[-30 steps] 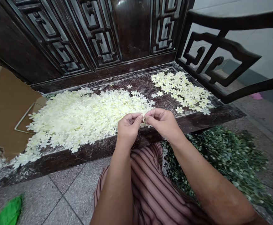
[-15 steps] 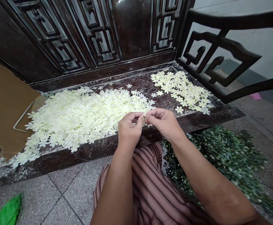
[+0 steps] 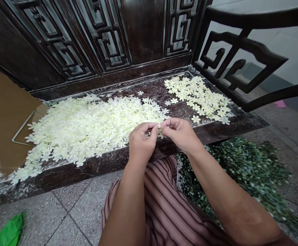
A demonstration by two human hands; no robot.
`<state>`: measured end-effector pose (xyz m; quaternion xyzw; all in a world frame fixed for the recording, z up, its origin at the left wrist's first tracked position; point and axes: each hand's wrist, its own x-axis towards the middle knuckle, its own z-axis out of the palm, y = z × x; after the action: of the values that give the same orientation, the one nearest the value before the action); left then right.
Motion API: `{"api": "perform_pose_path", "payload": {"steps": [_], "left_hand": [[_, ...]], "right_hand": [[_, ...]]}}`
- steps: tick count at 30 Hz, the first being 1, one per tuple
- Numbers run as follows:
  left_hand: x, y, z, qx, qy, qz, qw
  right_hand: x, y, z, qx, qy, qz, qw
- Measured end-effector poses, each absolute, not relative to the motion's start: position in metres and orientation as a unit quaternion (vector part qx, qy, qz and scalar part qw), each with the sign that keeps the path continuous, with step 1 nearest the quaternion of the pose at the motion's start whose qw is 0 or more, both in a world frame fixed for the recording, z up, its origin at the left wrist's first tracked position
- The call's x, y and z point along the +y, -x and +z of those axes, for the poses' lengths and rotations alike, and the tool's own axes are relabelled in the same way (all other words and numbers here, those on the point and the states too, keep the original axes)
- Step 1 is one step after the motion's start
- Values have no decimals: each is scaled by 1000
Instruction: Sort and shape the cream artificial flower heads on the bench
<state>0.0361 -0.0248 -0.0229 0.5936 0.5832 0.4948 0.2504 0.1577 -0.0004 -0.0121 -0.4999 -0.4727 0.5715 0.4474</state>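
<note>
Close together at the front edge of a dark wooden bench, my left hand [image 3: 144,138] and my right hand [image 3: 177,133] both pinch with thumb and forefinger. A tiny whitish piece [image 3: 159,126] shows where the fingertips meet; its shape is mostly hidden by the fingers. Just behind and left of the hands spreads a large heap of white artificial flowers [image 3: 95,126] with pale yellow centres. A smaller, flatter group of the same flowers [image 3: 202,99] lies on the right part of the bench, with one single flower [image 3: 195,119] near its front.
The bench [image 3: 108,164] has a carved lattice back [image 3: 108,37] and a right armrest [image 3: 246,44]. Brown cardboard [image 3: 8,119] with a bent metal rod [image 3: 23,126] stands at left. Green artificial foliage [image 3: 241,171] lies on the floor at right, a green packet [image 3: 9,230] at lower left.
Both hands stay in the same pinch, with slight finger movement; the right fingertips have shifted a little, and more of the whitish piece shows between them. The view has tilted very slightly.
</note>
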Motion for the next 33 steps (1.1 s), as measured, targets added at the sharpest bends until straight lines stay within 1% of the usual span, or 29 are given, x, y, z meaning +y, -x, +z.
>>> {"api": "perform_pose_path", "payload": {"steps": [8,11,13,15,19,25,30,33], "left_hand": [[-23,-38,-21,585,-498,540,343],[-21,-36,-22,589,-463,561,352],[-20,-34,-22,596,-455,566,343],[-20,-33,-22,606,-462,562,320],[-22,-33,-23,612,-521,542,245],[-25,-35,-23,597,-604,502,164],[-25,-34,-24,602,-601,501,161],[-24,-31,-25,615,-575,513,164]], "right_hand": [[-1,-163,-11,-414,462,637,457],[0,-168,-11,-361,426,684,470],[0,-171,-10,-339,418,692,481],[-1,-170,-7,-363,431,672,480],[-5,-159,0,-456,464,616,445],[-3,-148,-3,-469,497,575,449],[-2,-153,-7,-468,501,578,442],[3,-162,-10,-449,486,596,455]]}}
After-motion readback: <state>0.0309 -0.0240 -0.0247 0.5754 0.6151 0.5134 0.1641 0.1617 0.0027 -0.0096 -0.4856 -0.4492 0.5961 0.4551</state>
